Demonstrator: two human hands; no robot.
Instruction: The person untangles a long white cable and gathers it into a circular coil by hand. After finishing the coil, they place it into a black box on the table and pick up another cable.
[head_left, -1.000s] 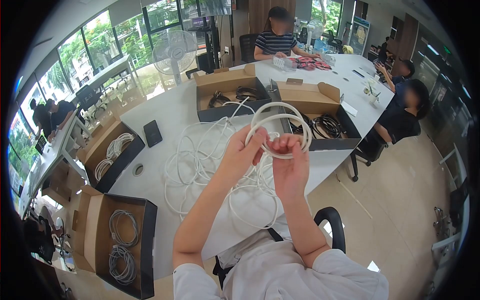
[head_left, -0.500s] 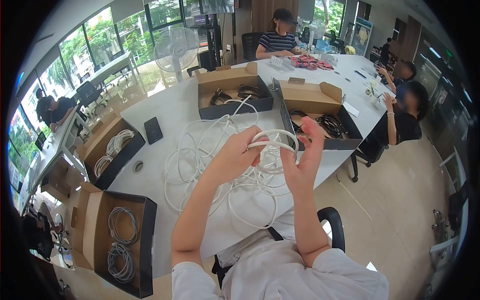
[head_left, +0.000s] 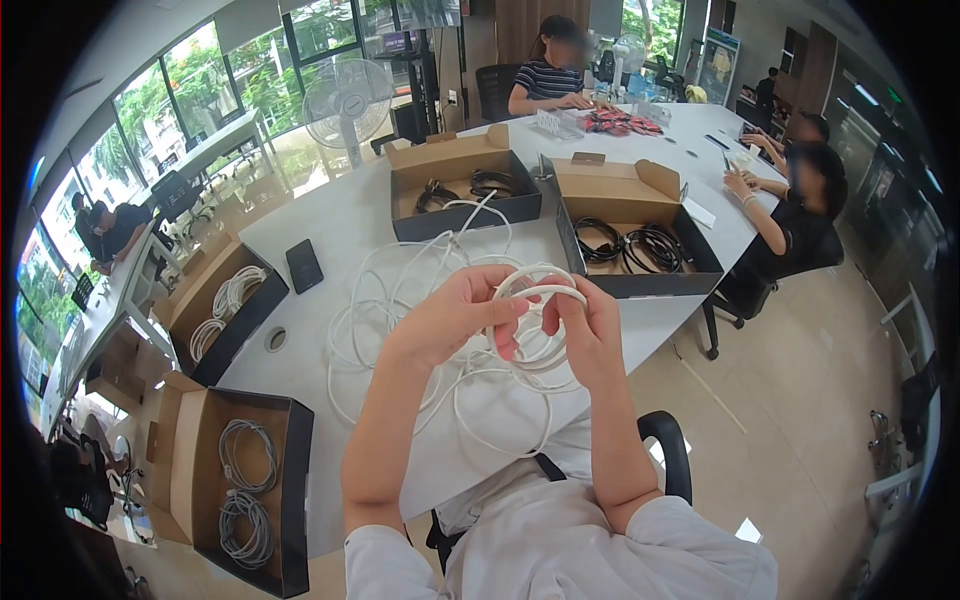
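Note:
A coil of white cable (head_left: 537, 368) hangs between my two hands above the table. My left hand (head_left: 465, 310) has its thumb and fingers closed on the coil's left side. On the right side, my right hand (head_left: 590, 325) is wrapped round the same loops, its fingertips curled inside the ring. Below and behind the hands, a loose tangle of white cable (head_left: 345, 325) spreads over the white table (head_left: 320, 375).
Open boxes hold black cables (head_left: 652, 248), white cables (head_left: 238, 292) and grey cables (head_left: 246, 530). A black phone (head_left: 304, 265) lies at the left. Across the table sit a person in stripes (head_left: 550, 80) and a person in black (head_left: 800, 205), with red packets (head_left: 620, 122) nearby.
My right hand has closed from spread fingers onto the coil. My left hand has shifted slightly left and down. The person in black at the right has lowered their raised hand.

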